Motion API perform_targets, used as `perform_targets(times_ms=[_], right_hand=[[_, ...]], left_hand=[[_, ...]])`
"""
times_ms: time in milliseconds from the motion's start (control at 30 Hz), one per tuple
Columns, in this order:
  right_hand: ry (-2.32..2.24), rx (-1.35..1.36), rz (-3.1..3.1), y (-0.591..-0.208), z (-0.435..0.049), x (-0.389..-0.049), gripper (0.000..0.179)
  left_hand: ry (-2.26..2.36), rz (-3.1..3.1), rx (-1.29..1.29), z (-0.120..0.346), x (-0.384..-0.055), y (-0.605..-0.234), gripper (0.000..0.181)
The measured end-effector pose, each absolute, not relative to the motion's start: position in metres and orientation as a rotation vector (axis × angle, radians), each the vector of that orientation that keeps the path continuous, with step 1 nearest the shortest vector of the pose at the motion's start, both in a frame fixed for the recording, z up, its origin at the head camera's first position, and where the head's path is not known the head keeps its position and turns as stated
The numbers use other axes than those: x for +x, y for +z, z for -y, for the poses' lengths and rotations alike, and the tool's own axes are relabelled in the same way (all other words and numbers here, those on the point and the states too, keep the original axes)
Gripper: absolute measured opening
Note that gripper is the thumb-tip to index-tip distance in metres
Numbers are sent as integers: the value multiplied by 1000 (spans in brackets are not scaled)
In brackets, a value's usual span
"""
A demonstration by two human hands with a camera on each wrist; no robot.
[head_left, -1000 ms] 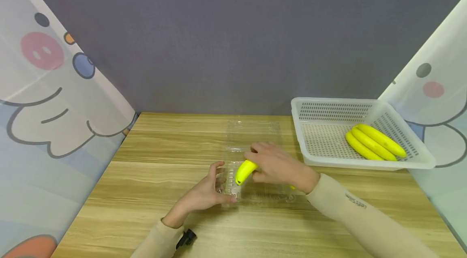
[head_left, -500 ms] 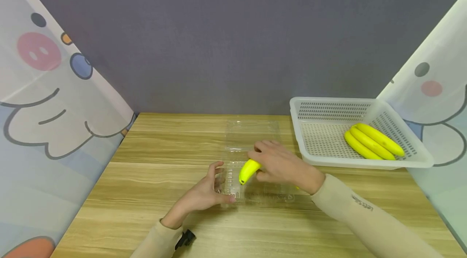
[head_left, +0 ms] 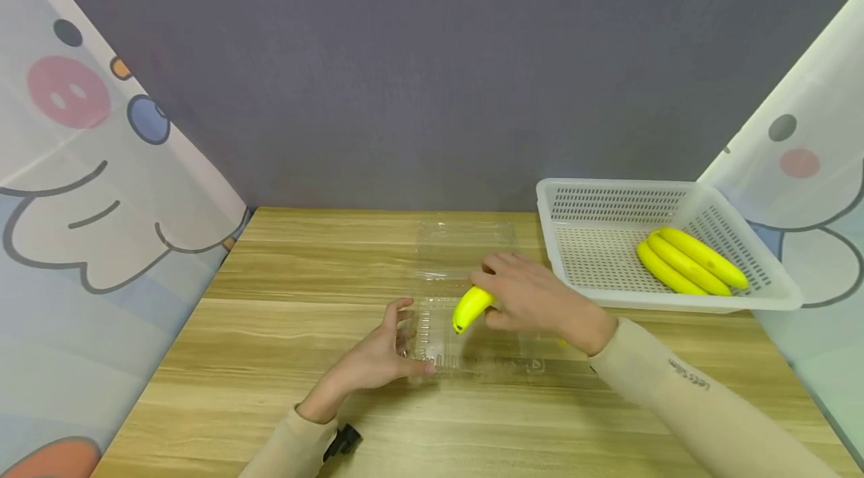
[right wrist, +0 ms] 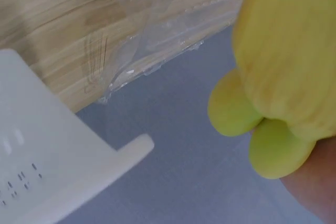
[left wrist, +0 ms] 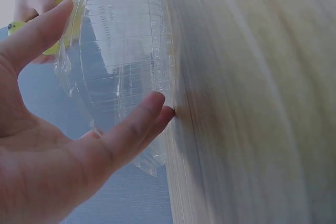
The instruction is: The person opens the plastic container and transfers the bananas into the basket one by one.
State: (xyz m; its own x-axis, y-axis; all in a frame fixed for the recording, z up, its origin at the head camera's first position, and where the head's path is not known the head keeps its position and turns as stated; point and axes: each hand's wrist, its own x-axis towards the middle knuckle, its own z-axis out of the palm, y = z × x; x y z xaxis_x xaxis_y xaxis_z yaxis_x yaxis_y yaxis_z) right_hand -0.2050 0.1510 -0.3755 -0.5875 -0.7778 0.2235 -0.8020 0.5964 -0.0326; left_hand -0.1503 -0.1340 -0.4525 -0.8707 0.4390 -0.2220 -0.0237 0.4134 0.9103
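Observation:
My right hand (head_left: 533,298) grips a bunch of yellow bananas (head_left: 472,308) above the clear plastic clamshell box (head_left: 439,358). In the right wrist view, the bananas (right wrist: 289,51) show rounded, greenish tips close together; the hand covers much of the bunch in the head view. The box lies on the table with its lid (head_left: 466,245) folded back towards the wall. At its left end, my left hand (head_left: 374,362) is spread, the thumb by the front corner and the fingers along the side. The left wrist view shows these fingers (left wrist: 131,129) nearly straight against the box wall.
A white perforated basket (head_left: 553,238) stands at the back right, with several bananas (head_left: 688,264) lying in its right half. The wooden table (head_left: 304,260) meets a grey wall (head_left: 405,88) behind. Printed cartoon curtains (head_left: 135,200) flank both sides.
My right hand has moved right and slightly towards the wall, carrying the bananas over the box. The left hand stays at the box's left end.

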Motion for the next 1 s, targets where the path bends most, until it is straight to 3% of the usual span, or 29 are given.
perform_targets(times_ms=[1000], right_hand=[[83, 1249, 2604, -345, -179, -221, 34]], left_hand=[[1465, -2243, 364, 135, -151, -453, 112]])
